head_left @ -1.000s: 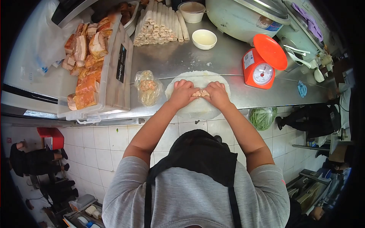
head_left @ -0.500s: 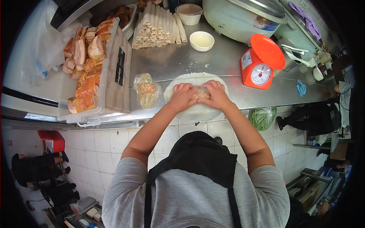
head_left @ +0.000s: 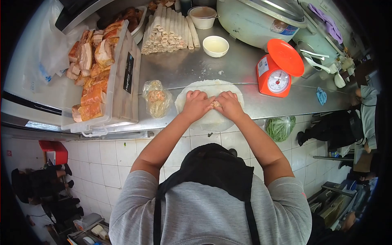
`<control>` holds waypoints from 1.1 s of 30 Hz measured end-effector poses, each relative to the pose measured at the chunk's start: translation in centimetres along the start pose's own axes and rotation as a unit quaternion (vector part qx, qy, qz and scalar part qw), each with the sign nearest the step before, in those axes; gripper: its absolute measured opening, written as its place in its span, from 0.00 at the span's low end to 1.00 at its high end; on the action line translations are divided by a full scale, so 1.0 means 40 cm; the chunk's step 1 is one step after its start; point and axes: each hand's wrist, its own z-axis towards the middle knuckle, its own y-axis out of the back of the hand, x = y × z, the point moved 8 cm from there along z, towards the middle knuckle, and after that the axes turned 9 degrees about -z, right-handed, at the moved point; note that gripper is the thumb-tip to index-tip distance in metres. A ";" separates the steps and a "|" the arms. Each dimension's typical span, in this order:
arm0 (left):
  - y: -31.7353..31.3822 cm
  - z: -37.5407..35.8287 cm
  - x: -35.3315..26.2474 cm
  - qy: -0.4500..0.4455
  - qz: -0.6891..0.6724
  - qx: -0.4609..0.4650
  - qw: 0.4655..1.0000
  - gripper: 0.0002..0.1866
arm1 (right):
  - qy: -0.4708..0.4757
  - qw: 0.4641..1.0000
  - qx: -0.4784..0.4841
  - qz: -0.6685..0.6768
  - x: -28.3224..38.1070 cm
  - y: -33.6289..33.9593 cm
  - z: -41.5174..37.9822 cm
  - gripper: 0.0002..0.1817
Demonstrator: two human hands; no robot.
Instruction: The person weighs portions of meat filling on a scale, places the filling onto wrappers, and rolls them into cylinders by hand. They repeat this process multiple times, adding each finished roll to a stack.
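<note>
Presently, left hand (head_left: 197, 105) and right hand (head_left: 230, 106) are clamped on the filling (head_left: 216, 104), just above frame centre, on the round wrapper (head_left: 211, 118); less filling shows than half a second ago, suggesting compaction.

I see a red scale (head_left: 274, 77) with a round red dish (head_left: 286, 58) standing on the counter (head_left: 175, 65). A little blue cloth (head_left: 321, 95) lies near it. A purple cloth (head_left: 328, 24) is at the back, beside a big pale tub (head_left: 247, 28). At the other end, a clear box (head_left: 129, 104) holds meat chunks (head_left: 94, 96). A bag of green leaves (head_left: 280, 128) sits lower down, and a person (head_left: 335, 130) in dark trousers is past it.
</note>
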 end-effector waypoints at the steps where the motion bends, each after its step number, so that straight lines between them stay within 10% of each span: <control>1: -0.006 0.002 0.001 0.005 0.009 0.000 1.000 0.21 | -0.001 1.000 0.009 0.002 -0.007 -0.001 0.005 0.18; 11: -0.027 0.034 -0.027 -0.004 0.035 -0.025 0.999 0.19 | -0.006 0.999 0.048 0.012 -0.060 0.001 -0.008 0.24; 24: -0.051 0.039 -0.046 -0.023 0.051 -0.047 0.997 0.15 | 0.027 0.978 -0.163 0.127 -0.066 0.022 -0.038 0.10; 33: -0.048 0.033 -0.049 -0.012 0.046 0.014 0.999 0.20 | -0.042 0.999 0.024 0.013 -0.059 -0.046 -0.042 0.28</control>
